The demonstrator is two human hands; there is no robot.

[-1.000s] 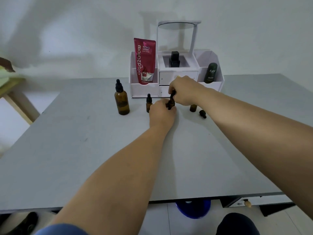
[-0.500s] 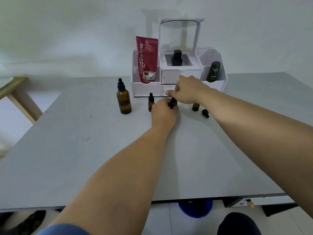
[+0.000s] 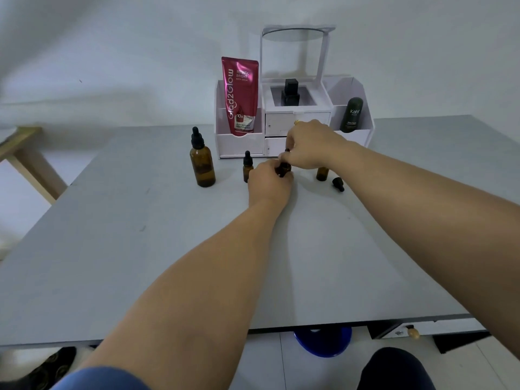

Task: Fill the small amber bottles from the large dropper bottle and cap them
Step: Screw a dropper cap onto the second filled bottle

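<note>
A small amber glass bottle (image 3: 282,172) stands upright on the grey bench (image 3: 140,249), just in front of the lower drawer of the white plastic organiser box (image 3: 242,144). The bottle is enclosed by the grip of the left hand (image 3: 270,182), whose fingers are curled round it. The black dropper cap (image 3: 287,150) on top of this bottle is pinched in the grip of the right hand (image 3: 309,144). Whether the cap is fully seated cannot be told, as the joint is hidden by the fingers.

A capped small amber bottle (image 3: 247,167) stands in front of the organiser box, just left of the left hand. A large amber glass dropper bottle (image 3: 202,164), with its black dropper fitted, stands further left, near the box's front left corner. An uncapped small amber bottle (image 3: 322,173) stands in front of the box's right half, partly hidden behind the right forearm. A loose black dropper cap (image 3: 338,184) lies on its side just beside it, on the near side.

Inside the organiser box, a red squeeze tube (image 3: 239,97) occupies the left compartment, a black square bottle (image 3: 290,92) the centre recess and a dark green bottle (image 3: 351,115) the right compartment.
</note>
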